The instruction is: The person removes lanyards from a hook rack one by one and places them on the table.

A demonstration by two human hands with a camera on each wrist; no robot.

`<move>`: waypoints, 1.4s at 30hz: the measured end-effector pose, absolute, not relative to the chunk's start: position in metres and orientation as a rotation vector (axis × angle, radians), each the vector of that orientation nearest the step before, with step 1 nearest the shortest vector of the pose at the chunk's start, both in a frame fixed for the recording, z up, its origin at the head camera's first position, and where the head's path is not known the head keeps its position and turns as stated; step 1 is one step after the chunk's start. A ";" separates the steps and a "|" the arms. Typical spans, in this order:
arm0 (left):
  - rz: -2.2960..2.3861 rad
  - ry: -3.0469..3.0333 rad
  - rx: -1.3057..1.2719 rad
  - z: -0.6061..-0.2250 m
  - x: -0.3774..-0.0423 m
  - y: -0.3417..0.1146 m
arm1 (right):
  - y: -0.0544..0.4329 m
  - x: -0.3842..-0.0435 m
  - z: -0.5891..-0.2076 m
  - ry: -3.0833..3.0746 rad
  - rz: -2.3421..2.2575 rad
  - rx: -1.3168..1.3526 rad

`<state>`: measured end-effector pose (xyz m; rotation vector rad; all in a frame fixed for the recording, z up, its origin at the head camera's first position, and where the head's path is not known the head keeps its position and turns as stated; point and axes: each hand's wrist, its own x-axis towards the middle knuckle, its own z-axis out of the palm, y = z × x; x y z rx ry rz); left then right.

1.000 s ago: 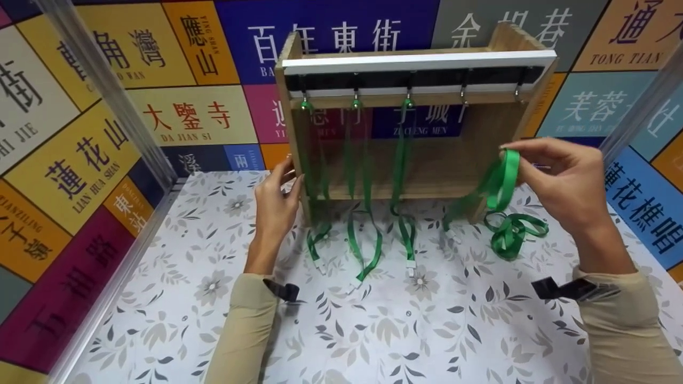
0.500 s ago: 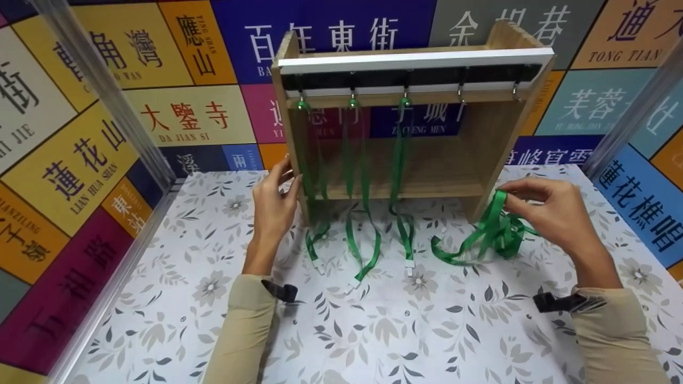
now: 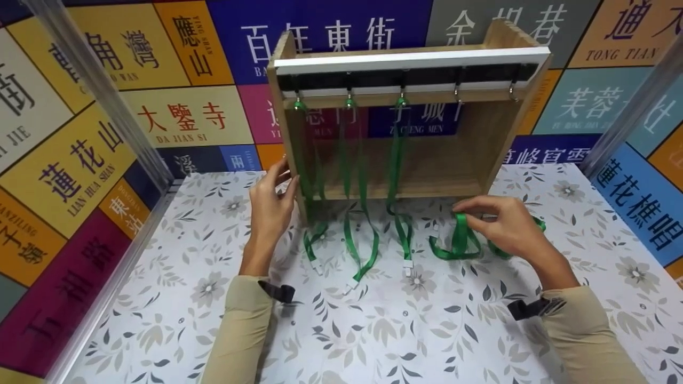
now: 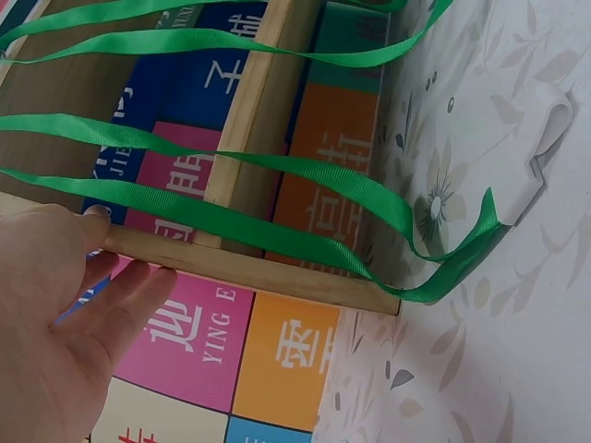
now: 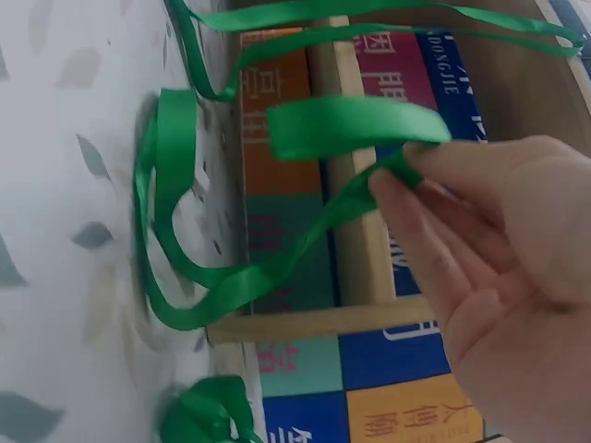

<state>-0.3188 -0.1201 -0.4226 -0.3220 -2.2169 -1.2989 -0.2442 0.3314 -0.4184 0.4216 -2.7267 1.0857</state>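
Rack, head view: The wooden rack point(image 3: 443, 165) is stood on the floral surface point(image 3: 405, 341). Of five hooks, the fourth hook point(image 3: 457, 95) and the fifth hook point(image 3: 513, 93) are found bare.
Hung lanyards, head view: Three green hung lanyards point(image 3: 394, 165) are carried by the first three hooks from the left, their lower ends resting on the surface.
Held lanyard, head view: The held lanyard point(image 3: 460, 234) is pinched by the right hand point(image 3: 507, 221) low in front of the rack's right part, well below the hooks; its lower length is laid on the surface.
Left grip, left wrist view: The side panel point(image 4: 295, 279) is gripped at its edge by the left hand, and should be kept firmly braced so that the rack is not tipped.
Right grip, right wrist view: The ribbon is closed on between thumb and fingertips, a short loop projecting past them. A green bundle point(image 5: 208, 411) is seen apart, near the rack's end.
Advice, right wrist view: The ribbon is best untwisted, kept clear of the bundle, and presented loop-first to a bare hook, with fingertips kept off the hook's opening.
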 end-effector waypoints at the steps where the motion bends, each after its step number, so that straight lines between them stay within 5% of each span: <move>1: -1.297 -2.217 -0.321 -0.423 -0.319 -0.120 | 0.331 -0.245 -0.420 -2.737 1.106 0.423; 24: -1.295 -2.208 -0.344 -0.423 -0.319 -0.122 | 0.334 -0.261 -0.456 -2.925 1.034 0.345; 34: -1.303 -2.235 -0.319 -0.422 -0.318 -0.121 | 0.326 -0.260 -0.458 -2.896 1.112 0.582; 42: -1.299 -2.231 -0.326 -0.422 -0.318 -0.122 | 0.315 -0.254 -0.452 -2.951 0.953 0.419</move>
